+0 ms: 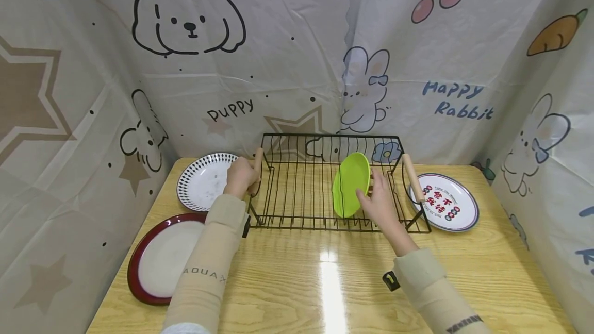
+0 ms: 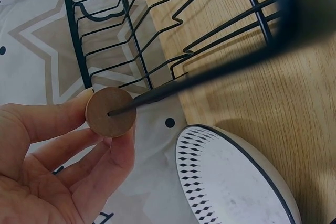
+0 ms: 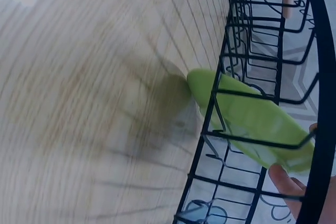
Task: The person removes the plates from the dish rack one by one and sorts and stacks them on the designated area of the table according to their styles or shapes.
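Note:
A black wire dish rack with wooden side handles stands on the table. My left hand grips its left handle; in the left wrist view the thumb and fingers curl around the round wooden end. Inside the rack, right of the middle, a bright green plate stands on edge between the wires, tilted a little. My right hand pinches the plate's right side, thumb in front and the other fingers behind it. Through the bars in the right wrist view, the green plate reaches down into the rack's bottom wires.
Left of the rack lie a white plate with a black diamond border and a dark red-rimmed plate, partly under my left sleeve. A white plate with red characters lies by the right handle. A printed cloth hangs close behind.

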### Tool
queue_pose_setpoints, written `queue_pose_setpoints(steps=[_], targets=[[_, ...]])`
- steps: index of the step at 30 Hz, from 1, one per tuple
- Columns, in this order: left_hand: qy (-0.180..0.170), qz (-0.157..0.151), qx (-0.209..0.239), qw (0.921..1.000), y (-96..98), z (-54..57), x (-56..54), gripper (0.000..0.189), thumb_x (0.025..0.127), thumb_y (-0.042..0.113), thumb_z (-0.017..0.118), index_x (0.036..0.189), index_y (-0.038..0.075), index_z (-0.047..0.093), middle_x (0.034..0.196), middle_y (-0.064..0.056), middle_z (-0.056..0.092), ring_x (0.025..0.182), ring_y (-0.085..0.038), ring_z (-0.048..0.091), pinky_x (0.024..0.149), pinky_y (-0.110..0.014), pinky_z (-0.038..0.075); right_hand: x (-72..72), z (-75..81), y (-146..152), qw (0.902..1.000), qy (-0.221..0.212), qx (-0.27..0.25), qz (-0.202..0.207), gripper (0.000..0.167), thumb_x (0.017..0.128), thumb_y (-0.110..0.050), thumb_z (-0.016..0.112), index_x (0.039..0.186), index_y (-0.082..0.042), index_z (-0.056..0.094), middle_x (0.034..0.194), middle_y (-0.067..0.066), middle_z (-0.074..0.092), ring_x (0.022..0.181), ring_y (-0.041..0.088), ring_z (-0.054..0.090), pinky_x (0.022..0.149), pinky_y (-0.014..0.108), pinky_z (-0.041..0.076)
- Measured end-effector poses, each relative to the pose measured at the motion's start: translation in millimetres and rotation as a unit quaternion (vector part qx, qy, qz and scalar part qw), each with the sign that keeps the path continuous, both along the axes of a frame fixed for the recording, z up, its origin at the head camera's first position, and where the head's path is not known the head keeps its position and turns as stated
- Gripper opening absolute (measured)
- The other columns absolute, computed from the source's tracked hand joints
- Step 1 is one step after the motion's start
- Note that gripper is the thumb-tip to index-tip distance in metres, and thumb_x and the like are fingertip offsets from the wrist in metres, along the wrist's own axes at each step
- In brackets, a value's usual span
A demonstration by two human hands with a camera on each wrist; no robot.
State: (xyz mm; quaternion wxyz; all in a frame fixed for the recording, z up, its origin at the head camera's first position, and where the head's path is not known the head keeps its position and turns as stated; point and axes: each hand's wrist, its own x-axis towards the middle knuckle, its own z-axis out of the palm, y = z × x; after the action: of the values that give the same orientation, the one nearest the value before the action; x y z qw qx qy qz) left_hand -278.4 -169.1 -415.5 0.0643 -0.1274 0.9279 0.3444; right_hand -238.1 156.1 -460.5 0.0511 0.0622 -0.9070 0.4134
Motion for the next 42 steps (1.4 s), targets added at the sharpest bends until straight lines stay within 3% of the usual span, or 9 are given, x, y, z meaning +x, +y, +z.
queue_pose_setpoints(steps=[3, 6, 10, 12, 16, 19, 21, 26, 42], targets=[[-0.003, 0.001, 0.0, 1.0, 0.4, 1.3, -0.1, 0.074, 0.094, 0.052, 0.031, 0.063, -0.005, 0.069, 0.047, -0.012, 0.058, 0.04, -0.023, 0.053, 0.037, -0.029, 0.037, 0.2, -1.3, -3, 0.9999, 0.007, 0.01, -0.008, 0.072, 0.086, -0.012, 0.058, 0.142, 0.004, 0.016, 0.14, 0.03, 0.023, 0.118, 0.044, 0.039, 0.092, 0.052, 0.04], [-0.003, 0.001, 0.001, 1.0, 0.7, 2.2, -0.8, 0.064, 0.095, 0.043, 0.038, 0.063, -0.003, 0.069, 0.048, -0.012, 0.058, 0.041, -0.023, 0.053, 0.038, -0.029, 0.038, 0.5, -2.3, -5, 0.9997, 0.013, 0.015, -0.016, 0.074, 0.085, -0.009, 0.059, 0.143, 0.004, 0.015, 0.141, 0.03, 0.021, 0.118, 0.046, 0.039, 0.092, 0.054, 0.039], [-0.002, -0.002, -0.002, 1.0, 1.0, 2.9, -1.4, 0.047, 0.094, 0.026, 0.047, 0.065, -0.003, 0.069, 0.049, -0.011, 0.058, 0.041, -0.022, 0.053, 0.042, -0.03, 0.041, 0.8, -3.9, -8, 0.9993, 0.01, 0.022, -0.03, 0.076, 0.082, -0.006, 0.06, 0.144, 0.0, 0.015, 0.138, 0.03, 0.026, 0.108, 0.046, 0.047, 0.083, 0.051, 0.046], [-0.004, -0.003, 0.0, 1.0, 1.1, 3.0, -1.3, 0.048, 0.094, 0.027, 0.046, 0.066, -0.004, 0.069, 0.049, -0.012, 0.058, 0.04, -0.022, 0.052, 0.043, -0.03, 0.042, 0.7, -4.8, -9, 0.9989, 0.008, 0.026, -0.037, 0.078, 0.081, -0.004, 0.06, 0.145, -0.002, 0.015, 0.134, 0.03, 0.031, 0.105, 0.046, 0.05, 0.079, 0.051, 0.048], [-0.008, -0.003, 0.0, 1.0, 0.8, 2.6, -0.7, 0.071, 0.095, 0.048, 0.034, 0.062, -0.005, 0.068, 0.048, -0.013, 0.058, 0.039, -0.023, 0.052, 0.043, -0.031, 0.042, -0.2, -6.6, -10, 0.9986, 0.009, 0.029, -0.043, 0.081, 0.078, -0.001, 0.061, 0.145, -0.004, 0.015, 0.126, 0.031, 0.038, 0.102, 0.046, 0.051, 0.077, 0.052, 0.049], [-0.009, -0.004, -0.002, 0.9999, 0.3, 1.8, -0.3, 0.093, 0.085, 0.07, 0.018, 0.06, -0.005, 0.067, 0.049, -0.014, 0.059, 0.038, -0.025, 0.053, 0.045, -0.032, 0.045, -1.1, -8.2, -11, 0.9985, 0.012, 0.03, -0.044, 0.08, 0.078, 0.001, 0.06, 0.144, -0.004, 0.016, 0.125, 0.03, 0.039, 0.101, 0.045, 0.051, 0.078, 0.053, 0.048], [-0.007, -0.007, -0.003, 0.9999, -0.1, 1.4, -0.1, 0.098, 0.08, 0.075, 0.014, 0.059, -0.005, 0.067, 0.05, -0.015, 0.06, 0.038, -0.025, 0.053, 0.049, -0.033, 0.046, -1.6, -9.4, -11, 0.9984, 0.014, 0.029, -0.047, 0.08, 0.077, 0.003, 0.06, 0.144, -0.004, 0.017, 0.124, 0.03, 0.04, 0.101, 0.045, 0.051, 0.078, 0.053, 0.048], [-0.004, -0.007, -0.005, 1.0, -0.7, 0.4, 0.0, 0.094, 0.083, 0.072, 0.016, 0.057, -0.003, 0.066, 0.048, -0.013, 0.059, 0.038, -0.024, 0.053, 0.055, -0.032, 0.047, -1.5, -11.0, -13, 0.9981, 0.015, 0.022, -0.056, 0.081, 0.075, 0.008, 0.058, 0.144, -0.006, 0.017, 0.122, 0.028, 0.041, 0.099, 0.044, 0.051, 0.076, 0.052, 0.049], [-0.001, -0.009, 0.007, 0.9999, -0.5, -0.5, 0.7, 0.099, 0.079, 0.076, 0.013, 0.055, -0.005, 0.065, 0.047, -0.014, 0.058, 0.035, -0.024, 0.051, 0.034, -0.03, 0.036, -1.1, 3.0, -23, 0.9953, 0.036, -0.009, -0.09, 0.075, 0.072, 0.015, 0.052, 0.141, -0.002, 0.028, 0.13, 0.028, 0.041, 0.107, 0.044, 0.049, 0.078, 0.049, 0.05]])
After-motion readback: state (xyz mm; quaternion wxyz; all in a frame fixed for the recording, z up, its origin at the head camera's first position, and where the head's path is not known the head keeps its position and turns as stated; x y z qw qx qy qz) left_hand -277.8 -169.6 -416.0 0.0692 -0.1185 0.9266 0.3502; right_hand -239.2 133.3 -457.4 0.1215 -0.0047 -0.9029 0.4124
